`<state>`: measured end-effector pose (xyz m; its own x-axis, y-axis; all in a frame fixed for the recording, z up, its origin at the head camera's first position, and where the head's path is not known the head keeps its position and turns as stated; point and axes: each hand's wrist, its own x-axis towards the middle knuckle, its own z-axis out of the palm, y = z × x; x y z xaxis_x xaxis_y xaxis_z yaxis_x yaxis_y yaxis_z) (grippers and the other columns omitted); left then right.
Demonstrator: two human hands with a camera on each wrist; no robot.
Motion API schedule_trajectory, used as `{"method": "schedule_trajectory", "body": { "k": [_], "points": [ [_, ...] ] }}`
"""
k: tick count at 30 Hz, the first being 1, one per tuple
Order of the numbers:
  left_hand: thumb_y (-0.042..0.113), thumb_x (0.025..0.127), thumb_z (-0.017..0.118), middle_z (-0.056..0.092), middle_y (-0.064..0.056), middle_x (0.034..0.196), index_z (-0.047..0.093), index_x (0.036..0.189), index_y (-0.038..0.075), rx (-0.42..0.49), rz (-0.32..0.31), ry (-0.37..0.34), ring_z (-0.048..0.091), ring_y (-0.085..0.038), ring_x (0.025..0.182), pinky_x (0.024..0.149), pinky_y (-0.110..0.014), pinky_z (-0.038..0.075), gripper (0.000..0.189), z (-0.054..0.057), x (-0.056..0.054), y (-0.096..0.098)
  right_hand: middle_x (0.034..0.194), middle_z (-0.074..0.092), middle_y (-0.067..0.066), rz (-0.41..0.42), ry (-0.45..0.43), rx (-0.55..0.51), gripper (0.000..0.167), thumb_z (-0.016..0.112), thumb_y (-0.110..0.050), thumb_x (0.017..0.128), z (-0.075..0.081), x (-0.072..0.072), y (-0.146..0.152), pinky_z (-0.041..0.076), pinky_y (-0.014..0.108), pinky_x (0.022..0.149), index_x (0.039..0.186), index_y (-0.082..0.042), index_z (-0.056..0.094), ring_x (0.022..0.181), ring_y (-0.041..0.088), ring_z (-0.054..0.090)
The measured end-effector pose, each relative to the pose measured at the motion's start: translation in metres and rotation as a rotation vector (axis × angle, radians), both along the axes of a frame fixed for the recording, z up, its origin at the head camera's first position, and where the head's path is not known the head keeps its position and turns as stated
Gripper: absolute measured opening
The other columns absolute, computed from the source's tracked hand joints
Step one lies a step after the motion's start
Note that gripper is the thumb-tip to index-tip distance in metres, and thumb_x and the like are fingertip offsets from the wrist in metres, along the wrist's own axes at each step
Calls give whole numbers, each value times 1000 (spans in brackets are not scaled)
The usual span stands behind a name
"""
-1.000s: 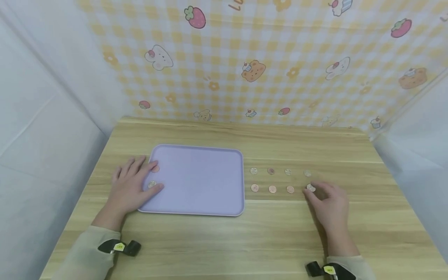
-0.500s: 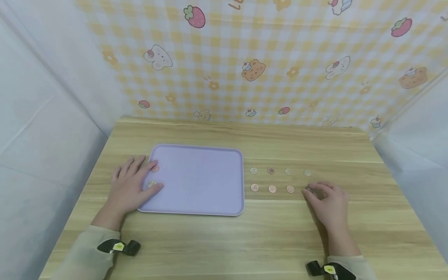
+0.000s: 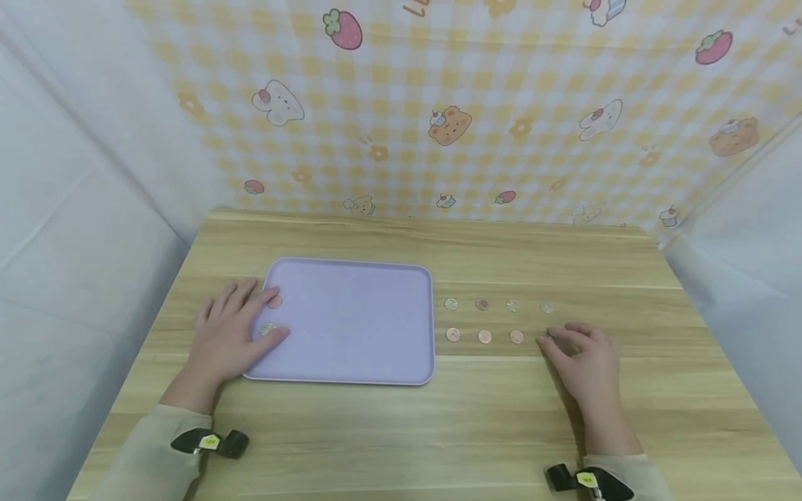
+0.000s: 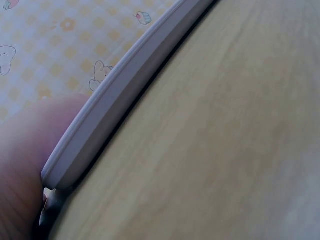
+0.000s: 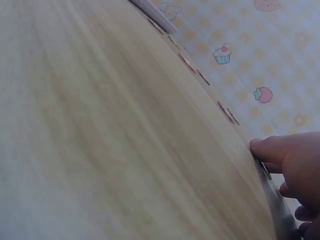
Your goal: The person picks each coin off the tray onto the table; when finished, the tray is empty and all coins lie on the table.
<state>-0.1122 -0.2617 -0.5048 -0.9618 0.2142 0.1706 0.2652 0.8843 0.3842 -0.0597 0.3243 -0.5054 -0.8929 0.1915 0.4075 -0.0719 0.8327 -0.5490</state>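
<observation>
One lilac tray sits toward the left edge of the worktop, the left hand resting over its left rim, fingers spread, gripping nothing. Toward the worktop's right edge, the right hand pinches a coin whose bright face, visible a second ago, has become a dark sliver; I'd judge it's mid-handling, not yet settled. Seven loose coins lie in two rows off the tray's right edge; two more lie inside its left rim.
</observation>
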Motion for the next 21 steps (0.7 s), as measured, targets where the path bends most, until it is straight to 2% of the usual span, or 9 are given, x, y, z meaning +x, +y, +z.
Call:
{"method": "schedule_trajectory", "body": {
  "k": [12,15,21],
  "points": [
    [62,92,73,32,-24,169,49,159,22,6,-2,3,18,-56,154,115,-82,4,82,-3,-2,3,113,72,30,0,46,28,21,92,-13,81,-3,-1,1,33,64,104,95,1,82,110,48,62],
    [65,89,75,32,-24,169,49,159,21,4,-3,-3,18,-57,154,115,-82,4,87,0,-1,4,110,73,29,10,105,35,19,92,-12,80,-4,-3,0,34,63,101,91,0,82,108,48,63],
    [67,85,78,31,-25,168,50,157,20,-3,0,-16,17,-57,154,115,-82,5,91,2,0,4,105,73,29,64,298,52,17,91,-9,78,-9,-14,-13,37,64,96,86,1,80,102,50,62]
  ]
}}
